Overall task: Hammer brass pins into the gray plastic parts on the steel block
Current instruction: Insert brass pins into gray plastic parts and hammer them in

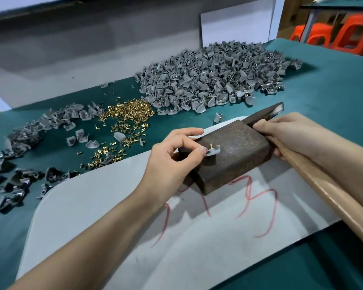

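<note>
Left hand [172, 158] pinches the part [215, 150] on the block [239, 143], its pin [211, 146] standing upright just right of the fingertips [201, 151]; right hand [285, 135] grips the hammer [267, 114] farther right.

hammer handle [331, 200] cut off at right edge, hammer head [267, 113] partly behind steel block [235, 143]; leftmost gray parts [11, 185] blurred

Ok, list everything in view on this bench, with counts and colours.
Gray sheet with red scrawl: one, on green table cover.
Rusty steel block: one, brown, on the sheet.
Gray plastic part: one, on block, brass pin standing in it.
Loose gray plastic parts: countless, big far pile, smaller left pile.
Loose brass pins: many, gold, between piles.
Wooden-handled hammer: one, brown, right of block.
Orange stools: several, far right.
Left hand: pinches the part.
Right hand: grips hammer handle.
</note>
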The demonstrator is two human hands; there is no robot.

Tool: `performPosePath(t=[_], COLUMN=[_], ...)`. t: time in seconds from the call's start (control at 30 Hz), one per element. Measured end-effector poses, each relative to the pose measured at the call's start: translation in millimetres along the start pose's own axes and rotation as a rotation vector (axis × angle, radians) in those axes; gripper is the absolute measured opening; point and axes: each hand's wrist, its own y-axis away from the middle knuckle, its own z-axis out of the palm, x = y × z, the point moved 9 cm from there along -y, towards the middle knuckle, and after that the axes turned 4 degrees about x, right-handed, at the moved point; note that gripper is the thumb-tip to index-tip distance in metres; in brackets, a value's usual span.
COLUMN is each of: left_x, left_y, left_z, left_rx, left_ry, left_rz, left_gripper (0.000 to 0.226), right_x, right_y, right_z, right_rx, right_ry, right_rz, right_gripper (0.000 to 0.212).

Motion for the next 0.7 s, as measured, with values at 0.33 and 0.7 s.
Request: performPosePath(t=[0.33,0.7], left_x=[5,21], left_y=[4,-141], left_z=[1,-35], left_rx=[0.018,0.11], left_ry=[-0.054,-0.633], left_rz=[0.038,-0.018], left_gripper=[0.008,0.041], right_x=[5,-1], right_y=[-2,3], right_z=[-1,-1], right_rx=[0.011,-0.001], right_ry=[0.016,0.04], right_rz=[-0.029,-0.084], right_gripper=[0.035,0.038])
